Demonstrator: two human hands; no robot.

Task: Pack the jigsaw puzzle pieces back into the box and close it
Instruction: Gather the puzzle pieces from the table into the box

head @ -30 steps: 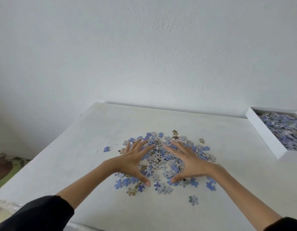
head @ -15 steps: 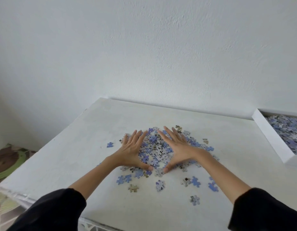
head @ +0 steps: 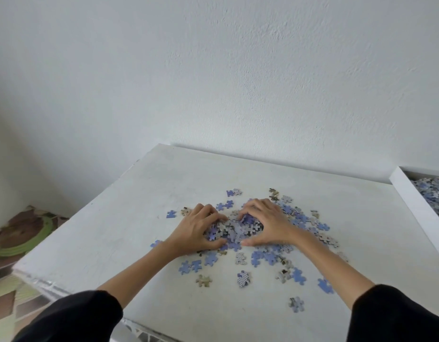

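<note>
Both hands rest on the table [head: 129,218], facing each other across a heap [head: 238,229] of puzzle pieces. The left hand [head: 196,228] has its fingers curled in over the heap's left side, thumb low against the near edge. The right hand [head: 267,223] mirrors it, with knuckles raised, fingers hooked over the far side and thumb flat at the front. Between them they cup and grasp the heap, which is bunched up between the palms.

Loose pieces [head: 296,275] lie scattered all round, mostly blue with some patterned white and a few brownish. Most spread right of and nearer than the right wrist. One blue piece [head: 171,214] lies alone just left of the left hand, and another piece [head: 296,304] lies well apart toward the near edge.

The box [head: 415,208] stands open at the right edge of the view, well apart from the hands. It is white-walled, with many pieces inside.

Black sleeves [head: 75,317] cover both forearms' near ends. A patterned mat [head: 23,233] shows on the floor at left.
</note>
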